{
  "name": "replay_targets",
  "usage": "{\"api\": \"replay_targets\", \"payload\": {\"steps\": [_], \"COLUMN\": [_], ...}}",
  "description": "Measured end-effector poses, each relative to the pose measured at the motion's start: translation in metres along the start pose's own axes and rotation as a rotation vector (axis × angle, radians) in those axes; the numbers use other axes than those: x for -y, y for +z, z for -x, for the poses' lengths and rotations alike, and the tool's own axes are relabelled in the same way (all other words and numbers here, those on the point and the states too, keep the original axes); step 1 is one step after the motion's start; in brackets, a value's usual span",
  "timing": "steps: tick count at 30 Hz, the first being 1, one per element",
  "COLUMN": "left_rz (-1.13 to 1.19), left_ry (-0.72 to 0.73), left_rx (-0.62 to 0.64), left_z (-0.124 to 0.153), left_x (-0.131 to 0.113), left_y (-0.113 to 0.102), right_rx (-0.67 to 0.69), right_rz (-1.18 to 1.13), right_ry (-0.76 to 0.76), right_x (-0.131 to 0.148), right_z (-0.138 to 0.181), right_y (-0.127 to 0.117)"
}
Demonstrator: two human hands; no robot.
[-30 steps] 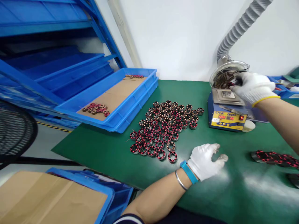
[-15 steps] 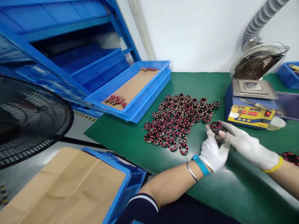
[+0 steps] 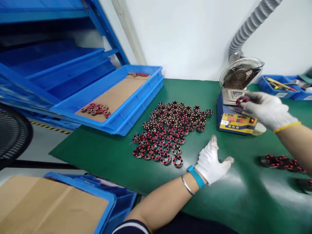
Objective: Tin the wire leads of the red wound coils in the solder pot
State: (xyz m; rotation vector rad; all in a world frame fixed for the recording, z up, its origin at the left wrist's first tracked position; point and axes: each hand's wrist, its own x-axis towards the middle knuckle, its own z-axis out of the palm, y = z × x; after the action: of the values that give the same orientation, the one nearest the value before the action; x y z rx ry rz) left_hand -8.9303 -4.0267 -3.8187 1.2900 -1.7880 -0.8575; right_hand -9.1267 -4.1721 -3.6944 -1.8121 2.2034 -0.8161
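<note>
The right hand (image 3: 268, 109) pinches a wound core (image 3: 240, 101) beside the display unit (image 3: 236, 125). The left hand (image 3: 211, 165), spread over the bench (image 3: 117, 165), has clustered cores (image 3: 170, 127) to its left.

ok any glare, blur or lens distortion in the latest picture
Head view: pale glare on the green table, lower right; head view: right hand slightly soft, middle rings fairly crisp; head view: shelf post slants, perhaps partly wide-angle distortion.
</note>
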Motion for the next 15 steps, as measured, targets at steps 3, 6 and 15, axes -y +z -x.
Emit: {"api": "replay_targets", "payload": {"steps": [3,6,15], "left_rz": [-0.054,-0.065,-0.063], "left_ry": [0.005,0.004,0.021], "left_rx": [0.027,0.045,0.069], "left_z": [-0.002,-0.003,-0.004], "left_x": [0.000,0.000,0.004], "left_y": [0.000,-0.002,0.000], "right_rx": [-0.049,-0.003,0.059], "right_rz": [0.229,0.350,0.456], "right_ry": [0.079,0.014,-0.059], "right_x": [0.010,0.017,0.019], "right_z": [-0.046,-0.072,-0.083], "right_y": [-0.021,-0.022,-0.004]}}
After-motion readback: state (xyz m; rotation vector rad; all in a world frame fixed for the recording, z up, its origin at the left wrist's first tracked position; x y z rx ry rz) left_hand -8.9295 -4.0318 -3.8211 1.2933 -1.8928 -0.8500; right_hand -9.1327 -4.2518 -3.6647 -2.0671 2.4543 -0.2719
